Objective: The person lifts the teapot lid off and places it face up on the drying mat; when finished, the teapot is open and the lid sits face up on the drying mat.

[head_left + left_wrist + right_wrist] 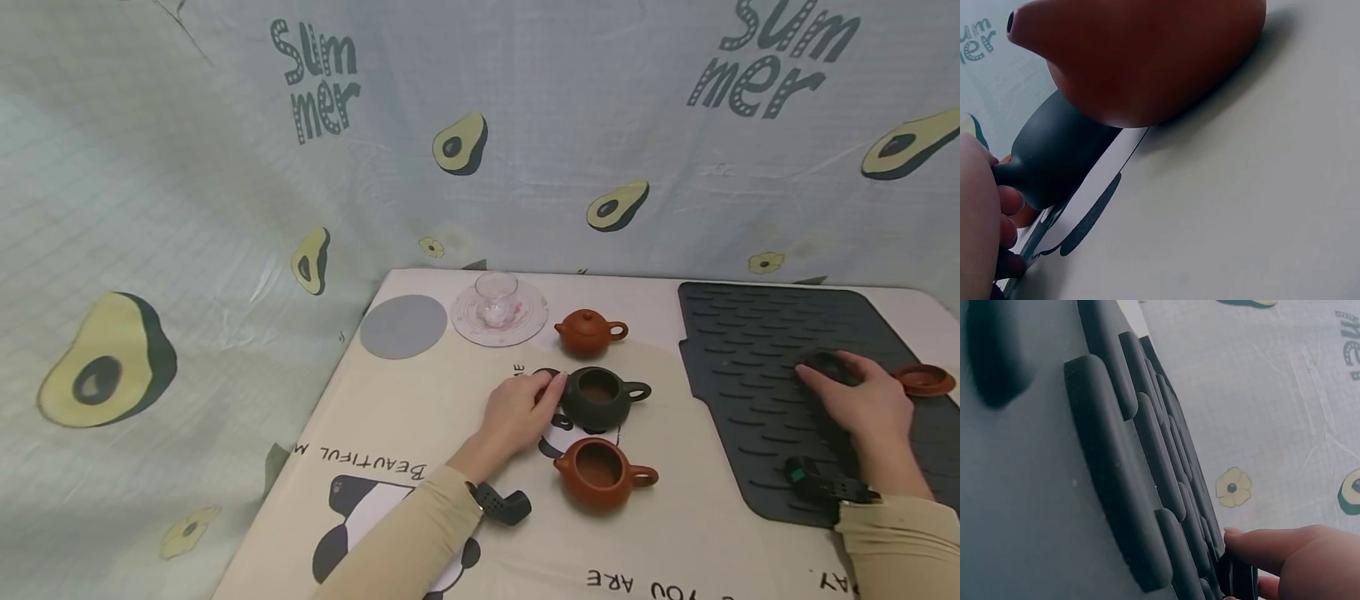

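Observation:
At the middle of the table, my left hand (521,408) pinches the spout of a black teapot (600,410), which stands without a lid. Nearer to me is a lidless reddish-brown teapot (597,487); in the left wrist view this brown pot (1160,56) looms in front of the black one (1063,150). Over a dark ridged mat (757,392), my right hand (870,400) grips a round black lid (831,365) between thumb and fingers. The right wrist view shows only the edge of that lid (1242,575), low against the mat. A reddish-brown lid (924,380) lies just right of this hand.
Behind the black pot stands a smaller lidded reddish-brown teapot (588,333). A glass cup (496,298) sits on a patterned plate (468,321) at the back, beside a grey round mat (403,327). A printed curtain (525,100) hangs along the table's back and left.

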A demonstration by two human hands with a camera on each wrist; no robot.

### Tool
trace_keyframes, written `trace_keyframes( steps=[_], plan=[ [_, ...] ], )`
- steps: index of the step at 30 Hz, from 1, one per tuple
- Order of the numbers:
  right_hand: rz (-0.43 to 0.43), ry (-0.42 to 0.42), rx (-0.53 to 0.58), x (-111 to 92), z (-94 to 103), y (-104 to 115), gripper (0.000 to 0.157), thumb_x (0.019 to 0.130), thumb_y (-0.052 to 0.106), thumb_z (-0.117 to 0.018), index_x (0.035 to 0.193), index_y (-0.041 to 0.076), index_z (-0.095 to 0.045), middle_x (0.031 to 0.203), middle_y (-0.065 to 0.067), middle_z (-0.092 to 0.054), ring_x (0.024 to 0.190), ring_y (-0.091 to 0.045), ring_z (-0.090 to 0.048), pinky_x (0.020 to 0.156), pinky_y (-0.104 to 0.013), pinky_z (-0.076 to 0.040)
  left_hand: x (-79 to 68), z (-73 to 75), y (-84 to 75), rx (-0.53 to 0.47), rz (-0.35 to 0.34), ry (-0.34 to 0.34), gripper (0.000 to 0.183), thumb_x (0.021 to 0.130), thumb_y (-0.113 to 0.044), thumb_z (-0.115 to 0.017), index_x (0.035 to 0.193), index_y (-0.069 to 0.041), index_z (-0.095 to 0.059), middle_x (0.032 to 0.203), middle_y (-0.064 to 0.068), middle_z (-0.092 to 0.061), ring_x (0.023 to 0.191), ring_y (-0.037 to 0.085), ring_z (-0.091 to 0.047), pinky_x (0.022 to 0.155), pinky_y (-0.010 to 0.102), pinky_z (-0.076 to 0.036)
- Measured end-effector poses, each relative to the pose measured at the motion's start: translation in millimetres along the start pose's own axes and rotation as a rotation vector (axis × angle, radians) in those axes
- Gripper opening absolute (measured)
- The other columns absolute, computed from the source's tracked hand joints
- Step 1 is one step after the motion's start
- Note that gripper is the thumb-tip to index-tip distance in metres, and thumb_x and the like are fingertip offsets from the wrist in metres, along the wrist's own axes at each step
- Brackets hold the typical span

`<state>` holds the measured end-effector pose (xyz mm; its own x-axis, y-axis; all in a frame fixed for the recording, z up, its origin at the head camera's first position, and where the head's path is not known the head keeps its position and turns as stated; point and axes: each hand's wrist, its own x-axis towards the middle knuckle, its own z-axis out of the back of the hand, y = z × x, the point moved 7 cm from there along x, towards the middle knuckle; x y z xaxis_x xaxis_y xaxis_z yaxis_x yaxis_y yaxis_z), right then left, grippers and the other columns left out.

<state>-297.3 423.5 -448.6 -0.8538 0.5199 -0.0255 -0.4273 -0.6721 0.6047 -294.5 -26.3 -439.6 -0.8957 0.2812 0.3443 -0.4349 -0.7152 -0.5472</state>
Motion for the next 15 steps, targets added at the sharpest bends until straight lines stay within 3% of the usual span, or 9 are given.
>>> trace_keyframes(
  steps=[15],
  plan=[
    [-0.016, 0.012, 0.006, -1.1, -2.7, -0.2, 0.082, 0.102, 0.045, -0.053, 0.159, -0.002, -0.019, 0.163, -0.031, -0.016, 0.146, -0.055, -0.017, 0.113, -0.066, -0.020, -0.4, -0.3, 1.6, -0.005, -0.001, 0.002, 0.042, 0.108, -0.044, -0.044, 0.075, -0.022, -0.056, 0.065, -0.006, -0.048, 0.067, 0.015, -0.051, 0.063, 0.029, -0.038]
  ],
)
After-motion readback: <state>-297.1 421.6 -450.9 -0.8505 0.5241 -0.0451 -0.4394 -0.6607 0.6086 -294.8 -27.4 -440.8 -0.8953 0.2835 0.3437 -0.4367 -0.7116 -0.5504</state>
